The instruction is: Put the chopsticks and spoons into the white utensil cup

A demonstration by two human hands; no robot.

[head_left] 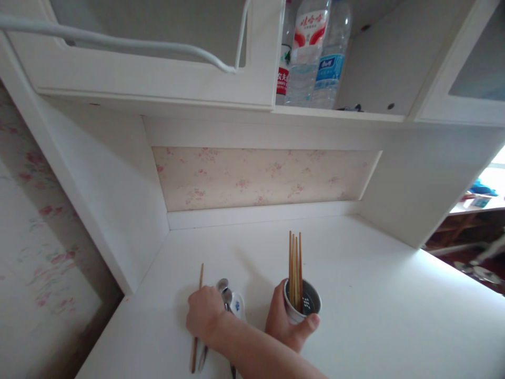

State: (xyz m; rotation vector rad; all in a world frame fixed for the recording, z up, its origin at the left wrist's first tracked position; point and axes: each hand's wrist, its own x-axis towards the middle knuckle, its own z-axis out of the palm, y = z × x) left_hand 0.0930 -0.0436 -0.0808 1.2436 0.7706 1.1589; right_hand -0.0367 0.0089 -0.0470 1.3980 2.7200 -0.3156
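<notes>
My left hand [286, 329] is wrapped round a light-coloured utensil holder [292, 315], its thumb on the near side. Several wooden chopsticks [294, 268] stand upright inside, and drainage holes show in the dark bottom. My right arm crosses over the left one. My right hand [205, 313] is closed over a wooden chopstick [194, 355], whose two ends stick out beyond it; the fingertips are hidden. Close beside that hand lie metal spoons [222, 285] and a white ceramic spoon [237, 304] with a blue pattern, partly covered by my wrist.
The white tabletop [355, 295] sits between side panels of a white cabinet. Overhead, a shelf holds plastic bottles [307, 58], and a white rail [158, 47] runs across at the upper left. Floral wallpaper [256, 179] shows at the back.
</notes>
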